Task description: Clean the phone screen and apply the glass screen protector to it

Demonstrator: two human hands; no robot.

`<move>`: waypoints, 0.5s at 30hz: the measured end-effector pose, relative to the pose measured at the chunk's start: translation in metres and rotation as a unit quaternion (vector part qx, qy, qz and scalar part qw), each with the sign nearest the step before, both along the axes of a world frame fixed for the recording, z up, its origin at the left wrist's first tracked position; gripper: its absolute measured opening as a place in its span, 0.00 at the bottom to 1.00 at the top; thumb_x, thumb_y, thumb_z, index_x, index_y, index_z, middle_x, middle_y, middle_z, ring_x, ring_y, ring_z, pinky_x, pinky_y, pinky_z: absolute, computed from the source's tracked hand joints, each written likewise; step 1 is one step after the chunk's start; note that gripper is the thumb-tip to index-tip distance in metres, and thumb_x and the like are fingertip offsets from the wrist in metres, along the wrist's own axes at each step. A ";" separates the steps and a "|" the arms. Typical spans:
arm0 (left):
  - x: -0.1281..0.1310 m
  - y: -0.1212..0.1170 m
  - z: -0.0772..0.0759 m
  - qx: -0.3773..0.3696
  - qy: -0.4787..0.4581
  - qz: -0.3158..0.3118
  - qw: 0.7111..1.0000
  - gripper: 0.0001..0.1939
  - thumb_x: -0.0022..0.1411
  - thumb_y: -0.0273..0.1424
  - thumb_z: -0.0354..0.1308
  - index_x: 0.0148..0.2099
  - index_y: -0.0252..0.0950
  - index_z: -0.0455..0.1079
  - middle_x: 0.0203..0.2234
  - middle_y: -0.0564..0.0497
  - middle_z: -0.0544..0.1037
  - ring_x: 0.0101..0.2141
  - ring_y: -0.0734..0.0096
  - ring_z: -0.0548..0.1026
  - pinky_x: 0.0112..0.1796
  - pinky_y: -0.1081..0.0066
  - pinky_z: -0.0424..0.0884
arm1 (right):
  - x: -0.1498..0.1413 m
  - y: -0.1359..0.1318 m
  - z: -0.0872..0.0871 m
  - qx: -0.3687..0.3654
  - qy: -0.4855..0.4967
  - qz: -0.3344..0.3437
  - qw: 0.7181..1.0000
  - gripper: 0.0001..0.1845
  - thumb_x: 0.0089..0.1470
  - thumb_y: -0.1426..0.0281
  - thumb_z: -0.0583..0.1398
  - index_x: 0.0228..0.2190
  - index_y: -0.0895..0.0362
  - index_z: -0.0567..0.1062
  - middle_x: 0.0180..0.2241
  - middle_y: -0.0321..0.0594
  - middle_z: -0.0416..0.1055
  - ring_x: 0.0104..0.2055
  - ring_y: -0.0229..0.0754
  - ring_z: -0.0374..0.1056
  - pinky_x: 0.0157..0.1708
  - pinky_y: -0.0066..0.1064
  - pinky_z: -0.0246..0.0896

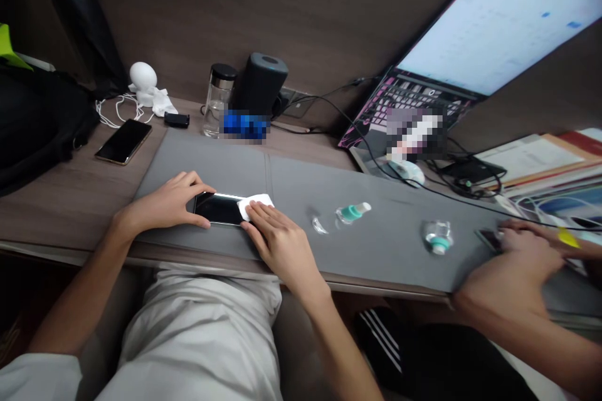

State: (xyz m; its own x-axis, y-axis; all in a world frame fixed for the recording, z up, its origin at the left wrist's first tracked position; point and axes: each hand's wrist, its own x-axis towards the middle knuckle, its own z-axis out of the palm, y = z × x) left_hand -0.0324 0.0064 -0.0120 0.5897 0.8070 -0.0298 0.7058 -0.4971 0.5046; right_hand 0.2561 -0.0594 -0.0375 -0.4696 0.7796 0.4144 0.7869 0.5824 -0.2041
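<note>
A smartphone (219,209) with a dark screen lies flat on the grey desk mat (216,160). My left hand (170,203) grips its left end, thumb on the near edge and fingertips on the far edge. At the right end, my right hand (281,239) presses a folded white tissue (261,200) onto the screen, fingers laid over it. To the right of that hand, a small clear spray bottle (348,213) with a teal collar lies on the mat, a clear cap (320,224) beside it.
A co-worker's hands (527,247) are at the right, by another phone (489,239) and a small teal-necked bottle (438,238). Behind are a laptop (399,100), mouse (408,171) and cables. Left stand a glass bottle (217,100), a second phone (124,141) and a black bag (42,119).
</note>
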 end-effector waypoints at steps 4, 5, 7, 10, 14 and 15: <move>0.000 0.001 -0.001 0.003 -0.007 -0.002 1.000 0.36 0.63 0.60 0.64 0.66 0.47 0.71 0.58 0.46 0.71 0.61 0.49 0.67 0.62 0.58 0.63 | 0.004 -0.012 0.011 -0.017 -0.017 0.008 1.000 0.18 0.75 0.64 0.56 0.56 0.55 0.80 0.58 0.49 0.80 0.61 0.55 0.76 0.63 0.51 0.74; 0.001 0.001 -0.002 0.003 -0.007 -0.003 1.000 0.36 0.63 0.59 0.64 0.66 0.47 0.71 0.58 0.46 0.71 0.61 0.49 0.67 0.62 0.58 0.63 | 0.005 -0.014 0.013 -0.022 -0.020 0.010 1.000 0.18 0.75 0.64 0.56 0.56 0.54 0.81 0.57 0.48 0.81 0.61 0.54 0.77 0.62 0.51 0.74; 0.001 0.002 -0.003 0.005 -0.007 -0.004 1.000 0.36 0.63 0.59 0.64 0.66 0.46 0.71 0.59 0.46 0.71 0.62 0.49 0.67 0.63 0.57 0.63 | 0.005 -0.015 0.014 -0.026 -0.021 0.009 0.999 0.17 0.75 0.65 0.55 0.56 0.53 0.81 0.56 0.46 0.81 0.61 0.53 0.77 0.64 0.51 0.73; 0.000 0.002 -0.006 0.013 -0.011 -0.003 1.000 0.36 0.63 0.59 0.64 0.66 0.47 0.71 0.59 0.47 0.71 0.62 0.48 0.67 0.63 0.57 0.63 | 0.002 -0.005 0.009 -0.027 -0.022 0.001 0.999 0.19 0.76 0.65 0.54 0.57 0.55 0.80 0.59 0.47 0.79 0.63 0.52 0.75 0.67 0.51 0.69; -0.001 0.001 -0.007 0.014 -0.006 -0.002 1.000 0.36 0.64 0.59 0.64 0.67 0.46 0.70 0.60 0.47 0.71 0.62 0.49 0.67 0.62 0.59 0.63 | -0.004 0.016 0.000 -0.020 -0.021 -0.001 1.000 0.20 0.76 0.65 0.54 0.60 0.57 0.78 0.62 0.50 0.76 0.66 0.51 0.72 0.70 0.49 0.66; -0.001 0.001 -0.006 0.013 -0.003 -0.003 1.000 0.36 0.64 0.58 0.64 0.67 0.46 0.70 0.60 0.46 0.71 0.62 0.50 0.67 0.62 0.59 0.63 | -0.006 0.019 -0.001 -0.015 -0.020 -0.001 1.000 0.21 0.76 0.64 0.54 0.60 0.58 0.78 0.62 0.50 0.76 0.66 0.51 0.72 0.70 0.49 0.66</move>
